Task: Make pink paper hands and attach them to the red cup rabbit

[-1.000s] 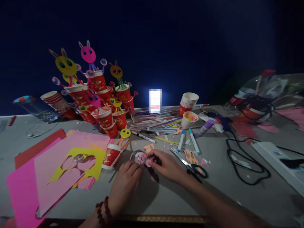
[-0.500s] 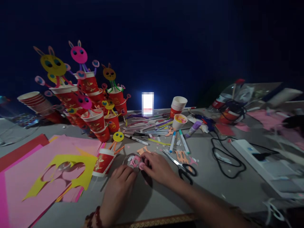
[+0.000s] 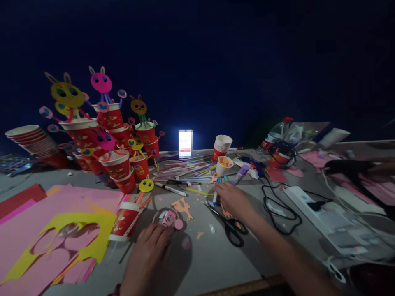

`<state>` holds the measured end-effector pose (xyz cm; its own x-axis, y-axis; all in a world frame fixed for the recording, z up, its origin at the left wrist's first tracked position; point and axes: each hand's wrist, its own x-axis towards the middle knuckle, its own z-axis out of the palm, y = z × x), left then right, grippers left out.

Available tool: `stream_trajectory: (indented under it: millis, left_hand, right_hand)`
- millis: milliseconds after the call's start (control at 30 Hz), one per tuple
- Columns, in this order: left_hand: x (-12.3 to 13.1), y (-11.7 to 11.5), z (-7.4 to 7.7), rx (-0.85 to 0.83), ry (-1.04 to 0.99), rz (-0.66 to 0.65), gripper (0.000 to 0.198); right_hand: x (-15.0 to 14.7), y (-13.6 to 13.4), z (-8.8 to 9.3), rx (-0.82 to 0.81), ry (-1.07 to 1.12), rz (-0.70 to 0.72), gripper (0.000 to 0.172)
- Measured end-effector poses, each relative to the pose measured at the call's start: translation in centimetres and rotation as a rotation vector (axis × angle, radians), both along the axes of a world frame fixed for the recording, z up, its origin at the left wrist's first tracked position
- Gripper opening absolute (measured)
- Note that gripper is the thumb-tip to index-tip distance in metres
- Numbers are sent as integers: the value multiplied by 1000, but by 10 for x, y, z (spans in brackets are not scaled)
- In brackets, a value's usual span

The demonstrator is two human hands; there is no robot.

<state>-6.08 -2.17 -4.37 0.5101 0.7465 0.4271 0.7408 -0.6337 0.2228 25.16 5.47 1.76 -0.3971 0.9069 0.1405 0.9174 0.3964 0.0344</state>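
My left hand [image 3: 148,257] rests palm down on the grey table [image 3: 216,263], its fingertips touching a clear tape roll [image 3: 166,217] with pink paper bits and a small pink disc [image 3: 178,224]. My right hand [image 3: 232,198] has reached out to the right, fingers curled over the blue-capped markers [image 3: 216,195], just above the black-handled scissors [image 3: 230,224]. Whether it grips a marker is hidden. A red paper cup [image 3: 126,220] with a yellow paper face lies tipped beside the tape roll.
Red cups with paper bunny faces [image 3: 101,123] are piled at the back left, beside stacked cups [image 3: 29,139]. Pink and yellow paper sheets [image 3: 58,234] lie at the left. Pens, a cup stack [image 3: 222,144], a glue stick [image 3: 242,172], black cable [image 3: 277,205], a power strip [image 3: 308,201].
My right hand left the pink disc by the tape roll and moved right and away to the markers. The view swung right. My left hand stayed by the tape roll.
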Motion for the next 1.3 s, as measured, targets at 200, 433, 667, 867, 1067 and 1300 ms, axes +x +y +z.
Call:
stream_trajectory:
  millis: [200, 433, 667, 867, 1067, 1300]
  left_hand:
    - [-2, -5, 17, -4, -128, 17, 24]
    - [8, -11, 54, -71, -223, -17, 41]
    - [29, -9, 64, -293, -188, -72, 10]
    - [31, -22, 52, -334, -93, -104, 8]
    - [21, -31, 83, -704, -401, -346, 35]
    - [2, -46, 78, -1105, -667, -438, 49]
  right_hand:
    - [19, 2, 1, 34, -70, 136, 25]
    - [-24, -48, 37, -120, 1026, 74, 14]
    - [-75, -75, 23, -389, 1460, 11, 21]
    - [-92, -86, 10, -670, 1432, -8, 32]
    - [-114, -109, 12, -786, 1670, -80, 39]
    - [-76, -85, 56, -230, 1969, -287, 33]
